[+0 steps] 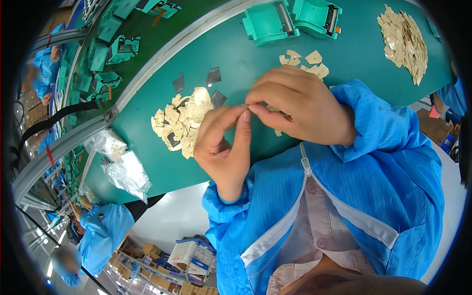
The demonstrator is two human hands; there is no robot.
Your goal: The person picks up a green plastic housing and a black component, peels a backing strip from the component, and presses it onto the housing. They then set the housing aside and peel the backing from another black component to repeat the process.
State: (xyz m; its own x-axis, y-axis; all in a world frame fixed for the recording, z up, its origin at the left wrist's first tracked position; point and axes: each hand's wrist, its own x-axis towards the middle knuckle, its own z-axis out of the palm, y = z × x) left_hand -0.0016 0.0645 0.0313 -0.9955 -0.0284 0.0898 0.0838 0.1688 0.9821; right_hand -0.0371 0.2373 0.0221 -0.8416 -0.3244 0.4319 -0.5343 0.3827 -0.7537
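Observation:
My left hand and my right hand meet fingertip to fingertip above the green table. Both pinch at the same spot, and whatever lies between them is too small or hidden to make out. Just left of my left hand spreads a loose pile of cream paper pieces, with a few dark bits among them. Several dark grey flat pieces lie behind that pile. Beyond my right hand are some separate cream pieces, partly covered by the hand.
Two turquoise plastic housings stand at the far edge. A larger heap of cream pieces lies far right. Clear plastic bags rest at the left. Past a metal rail, more turquoise parts sit on another surface. Co-workers in blue are at left.

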